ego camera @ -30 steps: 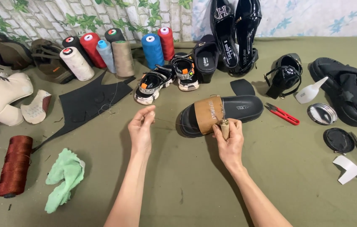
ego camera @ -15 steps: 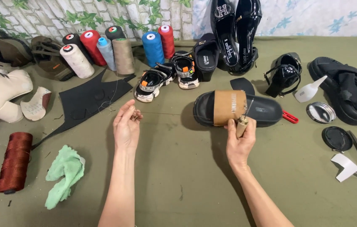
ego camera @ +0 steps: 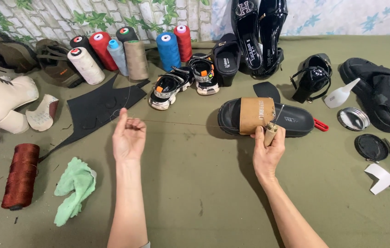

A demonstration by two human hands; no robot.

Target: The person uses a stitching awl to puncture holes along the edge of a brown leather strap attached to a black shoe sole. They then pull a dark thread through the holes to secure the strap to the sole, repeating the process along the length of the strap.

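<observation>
**Thread drawn taut across the slide sandal**

Since half a second ago the left hand [ego camera: 129,138] has swung further out from the black slide sandal [ego camera: 268,118], and the thin thread [ego camera: 190,123] now runs as a straight line between the two hands. Take that sandal as the landmark: it lies flat on the olive-green table [ego camera: 195,193], its tan strap [ego camera: 255,115] facing the camera, with a red-handled tool [ego camera: 321,125] just beside its far end.

Just in front of the strap, the right hand [ego camera: 268,151] has its fingers wrapped tight around a small wooden-handled awl [ego camera: 270,133], the metal tip pointing up at the strap's edge. Well to the left of the sandal, the left hand's thumb and forefinger pinch the thread, the other fingers curled in loosely.

Judging by this, a stitch is being pulled snug. It would go best with a level, steady pull along the thread's own line, the awl hand bracing against the sandal so it does not slide, and tension eased before the thread cuts into the strap.

Further left of the sandal lie a black leather offcut [ego camera: 96,110], a green cloth [ego camera: 75,188] and a brown thread spool [ego camera: 20,174]; behind it stands a row of coloured thread cones [ego camera: 130,50].
</observation>
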